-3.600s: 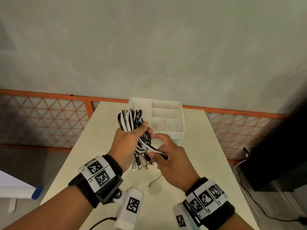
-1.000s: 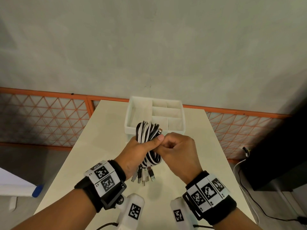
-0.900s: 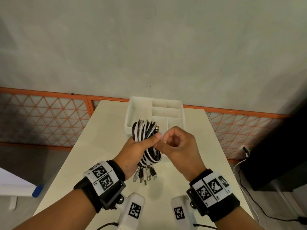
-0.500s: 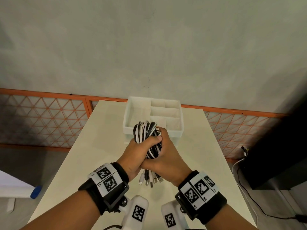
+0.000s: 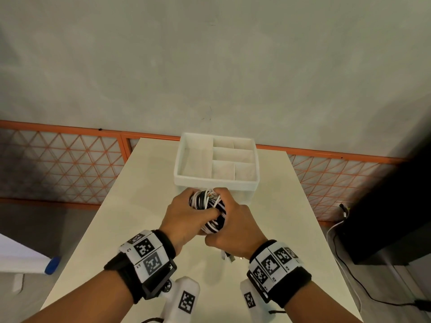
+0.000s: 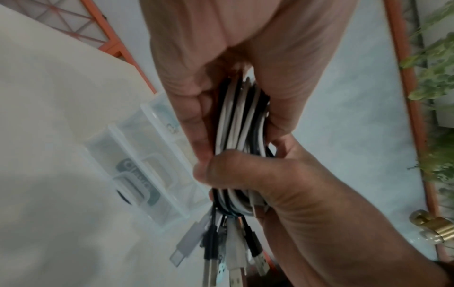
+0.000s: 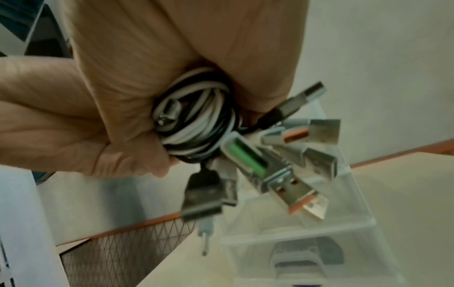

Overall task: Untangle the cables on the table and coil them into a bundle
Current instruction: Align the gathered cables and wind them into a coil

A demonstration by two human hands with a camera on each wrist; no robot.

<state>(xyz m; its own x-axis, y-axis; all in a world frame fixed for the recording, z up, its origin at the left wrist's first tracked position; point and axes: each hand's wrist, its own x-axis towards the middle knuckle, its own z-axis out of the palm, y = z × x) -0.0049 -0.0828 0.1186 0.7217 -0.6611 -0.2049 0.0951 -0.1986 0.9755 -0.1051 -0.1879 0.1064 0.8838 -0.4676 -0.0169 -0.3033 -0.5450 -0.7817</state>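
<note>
A coiled bundle of black and white cables (image 5: 210, 207) is held above the cream table (image 5: 130, 206), just in front of the white box. My left hand (image 5: 186, 217) grips the cable bundle (image 6: 240, 126) from the left, thumb laid across the coils. My right hand (image 5: 233, 231) grips the lower part from the right and from beneath. Several USB plugs (image 7: 290, 165) fan out loose below the cable bundle (image 7: 199, 124); the plugs (image 6: 221, 256) hang under both hands. A few plug tips (image 5: 229, 257) peek out beneath my right hand.
A white box with several compartments (image 5: 179, 164) stands at the far middle of the table. An orange lattice fence (image 5: 70, 164) runs behind the table. A black unit (image 5: 391, 217) with trailing wires stands on the floor at the right.
A wrapping end was wound around the coil by my right hand, which then closed on the bundle. Both hands have lowered the bundle and tilted it forward toward the box.
</note>
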